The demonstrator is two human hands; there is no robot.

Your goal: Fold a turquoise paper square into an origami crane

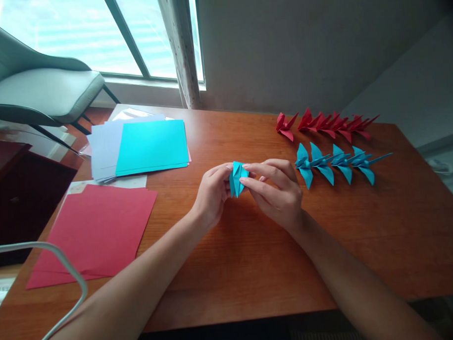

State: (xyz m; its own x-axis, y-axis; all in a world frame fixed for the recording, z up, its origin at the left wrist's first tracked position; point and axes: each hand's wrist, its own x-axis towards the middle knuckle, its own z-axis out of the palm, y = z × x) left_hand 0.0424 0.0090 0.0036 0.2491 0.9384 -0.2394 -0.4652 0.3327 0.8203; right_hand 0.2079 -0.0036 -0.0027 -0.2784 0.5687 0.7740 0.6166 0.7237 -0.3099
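Between my two hands is a small piece of folded blue origami paper (236,180), creased into a narrow pointed shape and held above the wooden table (222,269). My left hand (213,193) grips its left edge, thumb on top and fingers curled behind. From the right, my right hand (277,188) pinches the other edge, with fingertips on the front face. Parts of the fingers behind the paper are hidden. To the right of my right hand stands a row of several blue paper cranes (335,161); several red paper cranes (327,123) line up behind them.
Blue paper sheets (151,145) lie over white sheets (104,152) at the table's back left. Red sheets (98,229) are nearer the front left. A white cable (62,255) curves past my left forearm. A chair (45,92) stands by the window (88,36).
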